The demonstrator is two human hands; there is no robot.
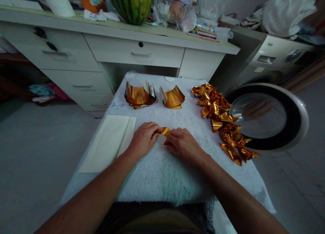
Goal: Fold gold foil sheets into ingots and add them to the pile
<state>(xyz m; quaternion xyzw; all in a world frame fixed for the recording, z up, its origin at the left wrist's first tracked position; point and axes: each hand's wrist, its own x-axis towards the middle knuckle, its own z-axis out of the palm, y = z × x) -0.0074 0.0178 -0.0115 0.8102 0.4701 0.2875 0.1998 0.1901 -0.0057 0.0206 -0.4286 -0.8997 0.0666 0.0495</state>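
**Well along, one foil piece (166,131) part-shaped**

I judge a good share is done: a long, crowded band of crumpled gold shapes (215,108) lies along the right side of the worktop (152,183). What looks left is the piece between my fingers, plus the curved gold sheets in a larger left stack (138,96) and a smaller right stack (174,98), both near the far edge. I can't count the sheets. Folded pale paper (105,139) lies to my left.

The piece sits just above the middle of the worktop, nearer me than the stacks. My left hand (143,139) pinches its left end and my right hand (185,143) grips its right side, both closed in narrow holds. Its long axis seems to run side to side, from hand to hand, with a pale patch showing between. My fingers cover both ends, so I can't tell which way it faces, if it has a front at all.
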